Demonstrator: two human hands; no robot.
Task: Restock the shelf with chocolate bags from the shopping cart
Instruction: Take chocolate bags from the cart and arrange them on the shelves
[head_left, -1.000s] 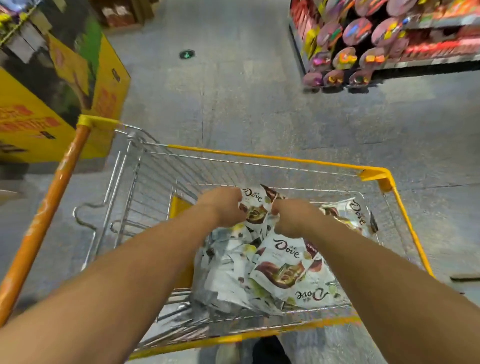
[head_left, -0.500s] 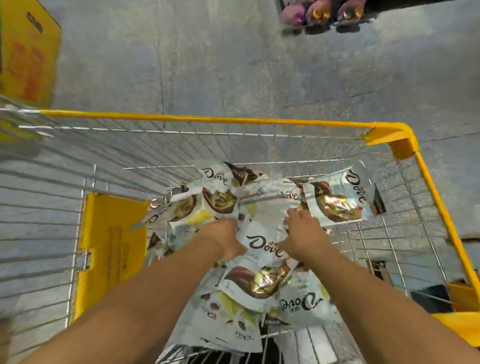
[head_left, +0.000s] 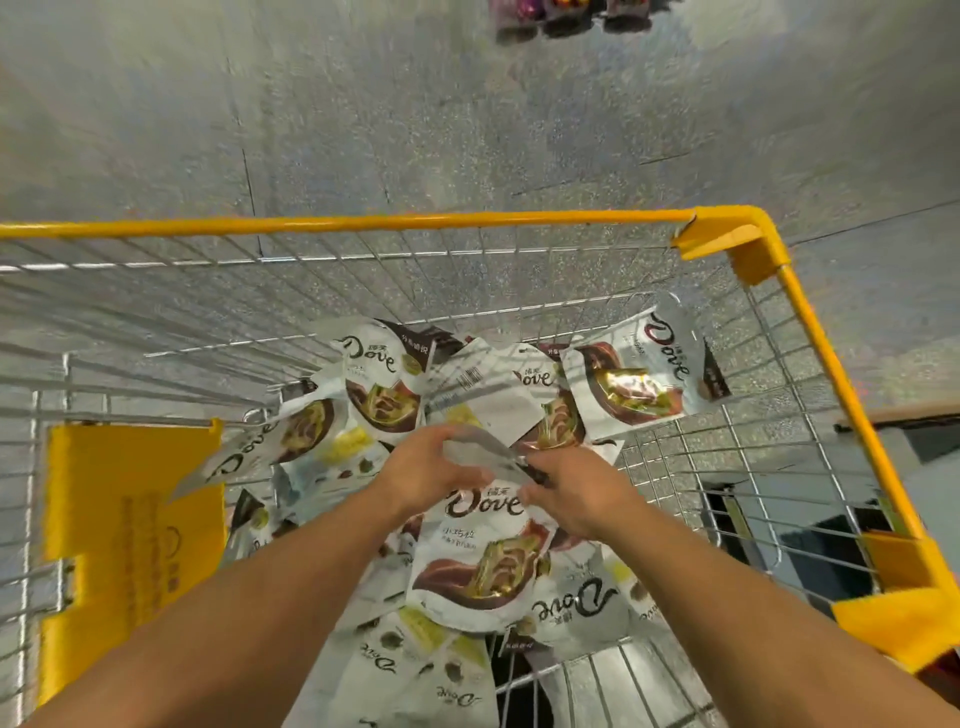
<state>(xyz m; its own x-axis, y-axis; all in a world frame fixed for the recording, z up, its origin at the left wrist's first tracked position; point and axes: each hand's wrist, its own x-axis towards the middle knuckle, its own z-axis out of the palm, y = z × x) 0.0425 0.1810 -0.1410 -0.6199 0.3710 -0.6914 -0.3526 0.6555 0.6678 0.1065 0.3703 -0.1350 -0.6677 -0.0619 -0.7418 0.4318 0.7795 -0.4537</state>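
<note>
Several white Dove chocolate bags lie heaped in a wire shopping cart (head_left: 363, 224) with a yellow rim. My left hand (head_left: 423, 470) and my right hand (head_left: 576, 491) both reach into the heap and pinch the top edge of one bag (head_left: 478, 551), the left at its upper left, the right at its upper right. This bag faces up with the brown Dove lettering just below my fingers. Another bag (head_left: 631, 382) leans against the cart's far right side. More bags spread to the left and toward me under my forearms.
A yellow plastic flap (head_left: 130, 519) sits on the cart's left side. Grey speckled floor (head_left: 467, 130) lies beyond the cart. The bottom of a shelf with colourful packets (head_left: 550, 13) shows at the top edge. A dark object (head_left: 748, 525) sits below the cart's right side.
The view has tilted further down over the cart. Both hands have drawn closer together on the top edge of the upward-facing bag and now pinch it.
</note>
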